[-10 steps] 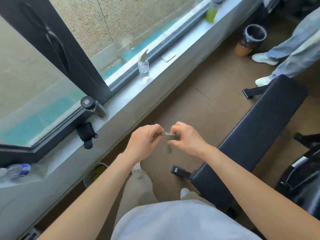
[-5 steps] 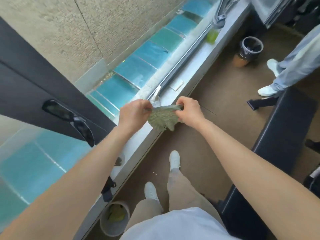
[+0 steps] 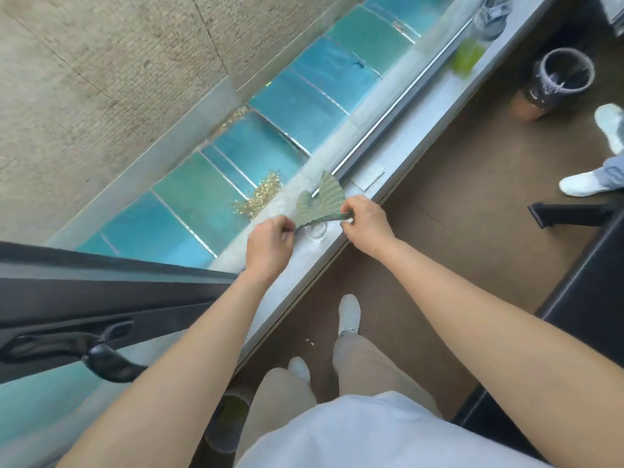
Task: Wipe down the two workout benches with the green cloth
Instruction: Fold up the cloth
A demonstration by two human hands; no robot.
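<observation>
Both hands pinch the green cloth by its corners, left hand and right hand stretching it over the window sill; this looks like shaking it out before wiping. Next, turn to the black bench on the right. A clear bottle stands just under the cloth.

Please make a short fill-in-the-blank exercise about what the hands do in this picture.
1. The cloth is held by ____ hands.
2. The cloth's colour is ____.
3. The hands are above the window ____.
4. The right hand pinches the cloth's ____ end; the left hand pinches the other.

Missing words: both; green; sill; right
</observation>
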